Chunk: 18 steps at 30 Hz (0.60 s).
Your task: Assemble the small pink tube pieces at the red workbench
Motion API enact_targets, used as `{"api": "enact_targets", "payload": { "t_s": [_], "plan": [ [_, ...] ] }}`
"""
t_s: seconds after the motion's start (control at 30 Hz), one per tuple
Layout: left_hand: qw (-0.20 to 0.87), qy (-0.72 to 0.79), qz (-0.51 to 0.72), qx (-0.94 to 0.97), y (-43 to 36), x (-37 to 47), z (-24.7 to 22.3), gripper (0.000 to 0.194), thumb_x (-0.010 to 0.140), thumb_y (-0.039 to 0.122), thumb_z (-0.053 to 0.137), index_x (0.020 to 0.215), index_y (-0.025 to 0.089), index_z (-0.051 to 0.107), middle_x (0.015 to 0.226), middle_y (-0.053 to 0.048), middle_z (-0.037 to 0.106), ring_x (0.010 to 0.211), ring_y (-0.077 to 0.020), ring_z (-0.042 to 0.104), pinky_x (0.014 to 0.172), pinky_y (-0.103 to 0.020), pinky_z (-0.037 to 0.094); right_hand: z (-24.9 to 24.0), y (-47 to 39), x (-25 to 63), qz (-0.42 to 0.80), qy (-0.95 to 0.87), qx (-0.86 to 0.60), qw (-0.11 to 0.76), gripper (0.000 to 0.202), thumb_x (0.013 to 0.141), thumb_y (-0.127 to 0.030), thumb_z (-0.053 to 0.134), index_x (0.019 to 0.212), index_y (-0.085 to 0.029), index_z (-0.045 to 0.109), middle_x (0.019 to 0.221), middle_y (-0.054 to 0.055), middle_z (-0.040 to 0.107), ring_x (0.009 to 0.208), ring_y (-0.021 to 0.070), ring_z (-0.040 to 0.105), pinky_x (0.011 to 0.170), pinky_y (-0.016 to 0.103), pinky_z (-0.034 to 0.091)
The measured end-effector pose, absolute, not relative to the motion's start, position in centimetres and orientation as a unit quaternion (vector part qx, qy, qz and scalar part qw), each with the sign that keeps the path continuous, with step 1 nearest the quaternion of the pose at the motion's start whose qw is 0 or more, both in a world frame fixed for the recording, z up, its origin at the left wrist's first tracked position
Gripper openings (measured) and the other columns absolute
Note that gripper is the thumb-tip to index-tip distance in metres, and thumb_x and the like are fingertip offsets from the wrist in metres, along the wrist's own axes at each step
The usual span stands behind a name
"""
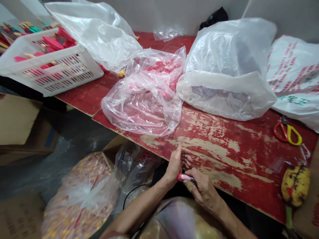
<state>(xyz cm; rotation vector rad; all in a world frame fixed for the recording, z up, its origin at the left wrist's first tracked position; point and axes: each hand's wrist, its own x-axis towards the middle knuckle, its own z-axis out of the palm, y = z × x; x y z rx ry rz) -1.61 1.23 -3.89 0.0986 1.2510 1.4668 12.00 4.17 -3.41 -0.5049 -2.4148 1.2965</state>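
Observation:
My left hand [175,164] and my right hand [201,187] meet at the near edge of a worn red table [224,149]. Between them they hold a small red cylindrical piece [183,177]; the right fingers pinch one end, the left palm and fingers close around the other. A clear plastic bag with many red pieces [147,89] lies on the table just beyond the hands.
A white slotted basket [54,71] with red and green sticks sits far left. Large translucent bags [229,66] and a printed white sack [294,73] crowd the back. Red-and-yellow scissors [286,131] lie right, a spotted yellow object [295,186] near them. A tied bag of yellow-red pieces [82,196] and cardboard boxes [20,129] stand on the floor.

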Motion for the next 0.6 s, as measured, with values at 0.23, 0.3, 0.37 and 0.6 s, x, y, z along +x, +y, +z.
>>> {"api": "enact_targets", "payload": {
  "t_s": [0.23,0.3,0.37,0.6],
  "plan": [
    [0.6,0.446,0.664,-0.024,1.5,-2.5,-3.1,0.055,0.087,0.059,0.044,0.078,0.009,0.064,0.057,-0.004,0.061,0.046,-0.0086,0.054,0.048,-0.017,0.041,-4.9,4.0,11.1,0.746,-0.594,-0.273,0.131,0.035,0.088,-0.054,0.047,0.093,-0.02,0.053,0.048,-0.009,0.042,0.039,0.0084,0.04,0.041,0.022,0.034],
    [0.619,0.413,0.666,-0.06,1.6,-2.9,-2.9,0.052,0.093,0.052,0.037,0.079,0.009,0.064,0.058,-0.005,0.061,0.049,-0.0101,0.056,0.05,-0.019,0.043,-5.3,4.2,10.9,0.804,-0.509,-0.272,0.146,0.04,0.086,-0.059,0.048,0.093,-0.02,0.052,0.044,-0.012,0.034,0.036,0.0067,0.031,0.039,0.02,0.031],
    [0.614,0.412,0.669,-0.076,1.7,-3.4,-2.6,0.051,0.096,0.045,0.031,0.079,0.009,0.063,0.059,-0.005,0.061,0.05,-0.0108,0.057,0.051,-0.019,0.043,-5.3,4.5,10.9,0.81,-0.495,-0.267,0.166,0.039,0.086,-0.059,0.05,0.094,-0.021,0.054,0.046,-0.012,0.034,0.038,0.006,0.031,0.041,0.019,0.034],
    [0.581,0.468,0.662,-0.071,1.2,-2.4,-2.4,0.054,0.096,0.044,0.028,0.072,0.01,0.062,0.053,-0.004,0.058,0.041,-0.0099,0.052,0.045,-0.019,0.038,-3.3,4.7,12.5,0.611,-0.721,-0.269,0.186,0.019,0.086,-0.046,0.055,0.092,-0.03,0.063,0.093,0.001,0.063,0.091,0.0183,0.061,0.08,0.029,0.052]
  ]
}}
